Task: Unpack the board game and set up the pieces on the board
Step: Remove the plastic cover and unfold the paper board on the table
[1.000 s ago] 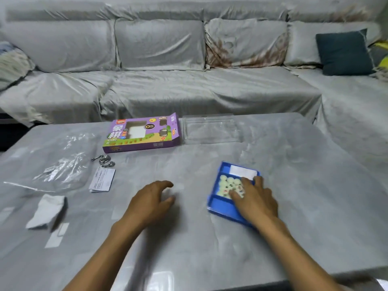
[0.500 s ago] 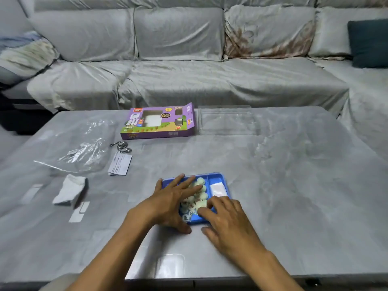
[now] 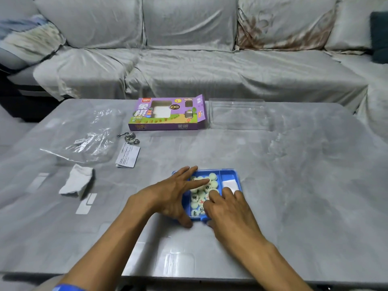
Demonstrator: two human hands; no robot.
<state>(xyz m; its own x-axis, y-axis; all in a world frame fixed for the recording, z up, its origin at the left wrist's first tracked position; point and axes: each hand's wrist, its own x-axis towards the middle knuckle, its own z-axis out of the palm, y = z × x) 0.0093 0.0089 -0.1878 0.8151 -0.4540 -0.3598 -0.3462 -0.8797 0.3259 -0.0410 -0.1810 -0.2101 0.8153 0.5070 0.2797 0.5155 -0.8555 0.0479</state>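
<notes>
my left hand (image 3: 170, 196): fingers straight, resting across pieces (image 3: 201, 195)
my right hand (image 3: 227, 208): fingertips pressing pieces, grip unclear
tray (image 3: 230, 174): blue, on table (image 3: 294, 185)

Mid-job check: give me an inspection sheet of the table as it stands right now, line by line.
Surface: grey marbled table, glossy.
Job's things: blue plastic tray holding pale round game pieces and folded white paper; purple cardboard game box, flap open; clear plastic lid beside it.
Clutter: clear plastic bag, metal wire puzzle, printed leaflet, crumpled white tissue.
Grippers: left hand flat on pieces; right hand fingers on pieces.
Cables: nothing seen.
Surroundings: grey covered sofa.
</notes>
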